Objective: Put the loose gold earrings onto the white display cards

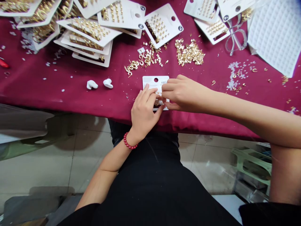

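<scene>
From far off I see the white earring card (158, 85) at twelve o'clock, near the table (98, 102) edge. The half-open left hand (144, 108) holds it down; the right hand (180, 93) pinches, I can't tell what. I guess this is fiddly fixing; next needs a steady card

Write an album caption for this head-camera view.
Left hand and right hand meet over a white card on a dark red cloth, small gold-coloured pieces heaped beyond.
</scene>
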{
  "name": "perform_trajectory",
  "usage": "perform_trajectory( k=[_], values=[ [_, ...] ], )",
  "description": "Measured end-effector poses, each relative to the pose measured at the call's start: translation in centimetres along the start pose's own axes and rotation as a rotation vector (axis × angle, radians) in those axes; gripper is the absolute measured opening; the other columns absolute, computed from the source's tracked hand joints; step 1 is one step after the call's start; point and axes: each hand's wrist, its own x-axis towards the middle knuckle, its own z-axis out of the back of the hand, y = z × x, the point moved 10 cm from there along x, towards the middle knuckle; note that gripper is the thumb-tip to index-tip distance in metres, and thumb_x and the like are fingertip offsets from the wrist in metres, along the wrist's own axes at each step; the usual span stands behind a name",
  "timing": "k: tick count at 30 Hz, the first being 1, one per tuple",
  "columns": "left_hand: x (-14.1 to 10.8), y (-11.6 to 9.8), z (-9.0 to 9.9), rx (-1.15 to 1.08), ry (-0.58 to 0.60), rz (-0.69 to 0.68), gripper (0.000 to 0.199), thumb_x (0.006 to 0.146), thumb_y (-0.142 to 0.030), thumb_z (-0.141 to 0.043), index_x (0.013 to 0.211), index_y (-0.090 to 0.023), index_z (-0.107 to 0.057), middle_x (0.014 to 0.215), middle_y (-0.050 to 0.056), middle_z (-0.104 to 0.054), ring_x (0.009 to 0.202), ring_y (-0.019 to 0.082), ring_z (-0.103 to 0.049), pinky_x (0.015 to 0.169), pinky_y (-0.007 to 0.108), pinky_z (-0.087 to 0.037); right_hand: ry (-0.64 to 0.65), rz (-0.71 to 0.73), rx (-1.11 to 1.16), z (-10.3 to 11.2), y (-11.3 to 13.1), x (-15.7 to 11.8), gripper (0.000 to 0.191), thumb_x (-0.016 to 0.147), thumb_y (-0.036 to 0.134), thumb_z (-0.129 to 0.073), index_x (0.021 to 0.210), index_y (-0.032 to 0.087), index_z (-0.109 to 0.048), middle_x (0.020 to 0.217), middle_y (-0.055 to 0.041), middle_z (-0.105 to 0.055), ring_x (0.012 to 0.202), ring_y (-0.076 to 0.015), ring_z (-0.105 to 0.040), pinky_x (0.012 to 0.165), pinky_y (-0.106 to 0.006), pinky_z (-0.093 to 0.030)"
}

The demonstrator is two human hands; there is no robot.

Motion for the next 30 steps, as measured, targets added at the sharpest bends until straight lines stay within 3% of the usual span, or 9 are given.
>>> perform_trajectory(
  k=[7,18,25,30],
  values=[
    [-0.1,-0.1,0.1,0.016,-0.016,-0.013,0.019,0.088,-0.035,-0.064,0.099,-0.019,-0.061,0.124,0.008,-0.066,0.134,0.029,-0.05,0.111,0.043,-0.042,-0.054,-0.037,-0.05,0.4,0.2,-0.6,0.028,0.097,0.036,-0.047,0.099,0.015,-0.064,0.092,-0.0061,-0.061,0.088,-0.0177,-0.046,0.075,-0.034,-0.027],
    [0.0,0.0,0.1,0.003,-0.021,-0.01,0.017,0.085,-0.029,-0.068,0.097,-0.019,-0.061,0.122,0.009,-0.067,0.132,0.029,-0.052,0.108,0.043,-0.045,-0.115,-0.084,-0.06,0.9,0.7,-0.7,0.024,0.096,0.025,-0.044,0.096,0.018,-0.067,0.086,-0.0052,-0.063,0.081,-0.0169,-0.042,0.072,-0.035,-0.025],
    [-0.1,0.0,0.1,-0.002,-0.019,0.005,0.012,0.085,-0.024,-0.067,0.093,-0.02,-0.059,0.123,0.008,-0.067,0.133,0.028,-0.051,0.109,0.042,-0.045,-0.167,-0.164,-0.083,0.9,0.6,-1.1,0.023,0.095,0.024,-0.045,0.085,0.018,-0.065,0.08,-0.0038,-0.06,0.081,-0.017,-0.041,0.072,-0.035,-0.026],
    [-0.1,0.2,0.1,-0.009,-0.018,0.011,0.015,0.086,-0.031,-0.067,0.094,-0.021,-0.059,0.122,0.008,-0.067,0.133,0.028,-0.051,0.11,0.042,-0.044,-0.145,-0.152,-0.028,1.0,0.1,-1.2,0.02,0.093,0.027,-0.049,0.085,0.019,-0.066,0.083,-0.0038,-0.063,0.08,-0.0167,-0.042,0.073,-0.034,-0.025]
  ],
)
